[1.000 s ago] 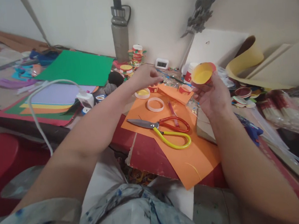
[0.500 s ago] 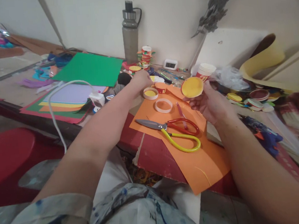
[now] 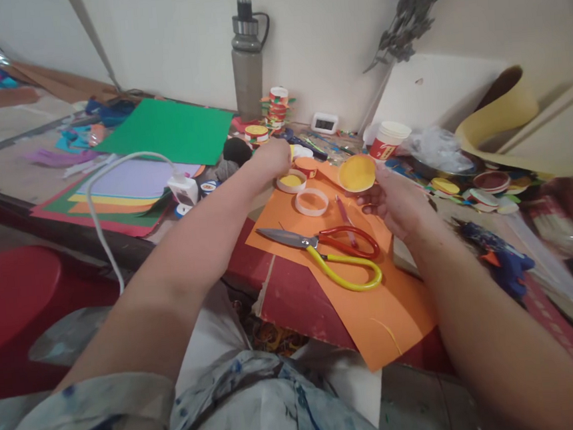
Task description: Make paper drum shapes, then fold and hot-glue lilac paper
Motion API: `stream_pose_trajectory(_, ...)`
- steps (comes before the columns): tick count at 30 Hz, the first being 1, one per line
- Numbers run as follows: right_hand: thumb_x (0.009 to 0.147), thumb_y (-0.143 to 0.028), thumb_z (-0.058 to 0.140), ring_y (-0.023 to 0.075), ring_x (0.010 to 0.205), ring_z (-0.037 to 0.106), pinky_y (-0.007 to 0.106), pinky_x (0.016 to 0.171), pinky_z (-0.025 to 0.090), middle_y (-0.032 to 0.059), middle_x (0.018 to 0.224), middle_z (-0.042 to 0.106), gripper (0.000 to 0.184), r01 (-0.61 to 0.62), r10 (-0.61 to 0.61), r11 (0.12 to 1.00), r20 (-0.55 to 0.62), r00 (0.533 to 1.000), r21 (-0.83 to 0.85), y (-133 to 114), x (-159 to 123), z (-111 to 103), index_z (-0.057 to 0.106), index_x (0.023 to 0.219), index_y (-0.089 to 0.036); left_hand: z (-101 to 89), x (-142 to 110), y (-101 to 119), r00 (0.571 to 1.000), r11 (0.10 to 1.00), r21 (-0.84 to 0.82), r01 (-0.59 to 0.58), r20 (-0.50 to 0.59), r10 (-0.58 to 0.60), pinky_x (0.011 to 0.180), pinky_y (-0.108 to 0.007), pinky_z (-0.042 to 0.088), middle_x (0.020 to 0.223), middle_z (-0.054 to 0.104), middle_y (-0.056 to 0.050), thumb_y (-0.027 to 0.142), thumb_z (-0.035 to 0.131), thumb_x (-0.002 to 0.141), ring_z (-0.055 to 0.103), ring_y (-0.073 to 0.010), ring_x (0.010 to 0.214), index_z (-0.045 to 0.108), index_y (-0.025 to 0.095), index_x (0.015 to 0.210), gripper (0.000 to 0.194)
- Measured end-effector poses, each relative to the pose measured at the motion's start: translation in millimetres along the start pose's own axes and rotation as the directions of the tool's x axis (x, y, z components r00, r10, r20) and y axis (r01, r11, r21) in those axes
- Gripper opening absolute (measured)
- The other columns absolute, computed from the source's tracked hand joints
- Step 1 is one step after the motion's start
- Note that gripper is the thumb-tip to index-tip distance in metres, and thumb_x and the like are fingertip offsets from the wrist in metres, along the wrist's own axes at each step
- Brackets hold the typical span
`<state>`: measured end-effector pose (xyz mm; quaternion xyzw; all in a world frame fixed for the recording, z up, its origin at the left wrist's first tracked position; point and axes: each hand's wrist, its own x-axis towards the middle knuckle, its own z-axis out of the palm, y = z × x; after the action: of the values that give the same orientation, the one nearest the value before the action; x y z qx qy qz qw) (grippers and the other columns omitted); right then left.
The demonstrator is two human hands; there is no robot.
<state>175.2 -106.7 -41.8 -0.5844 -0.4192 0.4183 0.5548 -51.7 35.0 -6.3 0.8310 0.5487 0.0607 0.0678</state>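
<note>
My right hand pinches a round yellow paper disc by its right edge, above the orange sheet. My left hand is closed at the back of that sheet, beside a small white and yellow round piece; its fingertips are hidden, so what they grip cannot be seen. Just below it lie a white ring with a yellow middle and an open white ring. Scissors with one red and one yellow handle lie spread on the orange sheet, over a pink pen-like stick.
Coloured sheets and a green sheet lie left, near a white charger with cable. A grey bottle stands behind. To the right are a paper cup, a blue glue gun and several paper discs.
My right hand has shifted slightly left with the yellow disc, which is now tilted a little differently. My left hand has moved slightly right. The view has shifted slightly.
</note>
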Motion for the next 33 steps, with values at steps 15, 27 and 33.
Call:
stream_pose_trajectory(15, 0.057, -0.034, 0.1, 0.0144, 0.079, 0.062, 0.027, 0.063, 0.054, 0.003, 0.111, 0.075, 0.049, 0.163, -0.157, 0.979, 0.059, 0.986, -0.124, 7, 1, -7, 0.073, 0.097, -0.025, -1.9, 0, 1, 1.0, 0.996, -0.084, 0.014, -0.016, -0.016, 0.105, -0.034, 0.056, 0.088, 0.082, -0.013, 0.007, 0.081, 0.078, 0.078, -0.0317, 0.112, 0.091, 0.013, 0.096, 0.021)
stream_pose_trajectory(27, 0.058, -0.033, 0.102, 0.0189, 0.085, 0.068, 0.033, 0.069, 0.057, 0.0065, 0.119, 0.076, 0.06, 0.292, -0.316, 0.928, -0.074, 0.946, -0.233, 19, 15, -15, 0.074, 0.11, -0.025, -13.6, -10, 6, 0.992, 0.92, -0.371, 0.126, 0.043, -0.119, 0.082, -0.034, 0.057, 0.068, 0.07, -0.004, 0.008, 0.081, 0.081, 0.075, -0.0237, 0.081, 0.085, 0.015, 0.091, 0.013)
stream_pose_trajectory(33, 0.072, -0.035, 0.095, 0.0202, 0.097, 0.072, 0.036, 0.079, 0.062, 0.0059, 0.128, 0.073, 0.05, 0.456, -0.478, 0.878, -0.241, 0.845, -0.142, 10, 16, -19, 0.071, 0.115, -0.029, -10.6, -3, 9, 0.989, 0.645, -0.76, 0.082, -0.018, -0.147, 0.08, -0.033, 0.06, 0.076, 0.073, -0.006, 0.024, 0.076, 0.099, 0.075, -0.0183, 0.08, 0.082, 0.016, 0.105, 0.012)
